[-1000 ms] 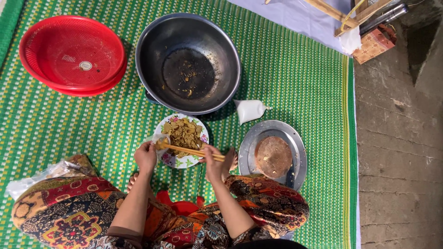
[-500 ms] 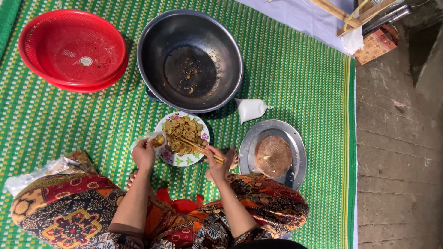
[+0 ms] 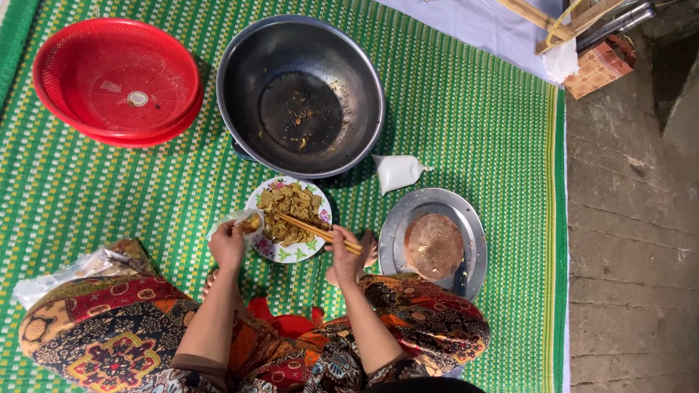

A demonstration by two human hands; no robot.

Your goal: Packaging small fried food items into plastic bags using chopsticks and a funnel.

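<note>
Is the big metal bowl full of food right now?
No, the big metal bowl holds only a few scraps on its bottom; the food sits on the floral plate.

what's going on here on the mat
A person sits on a green woven mat. The right hand holds chopsticks over a flowered plate of brownish food pieces. The left hand holds a small clear bag at the plate's edge, with some food in it. Beyond the plate sit a nearly empty metal bowl and a red basket; a metal tray lies to the right.
</note>
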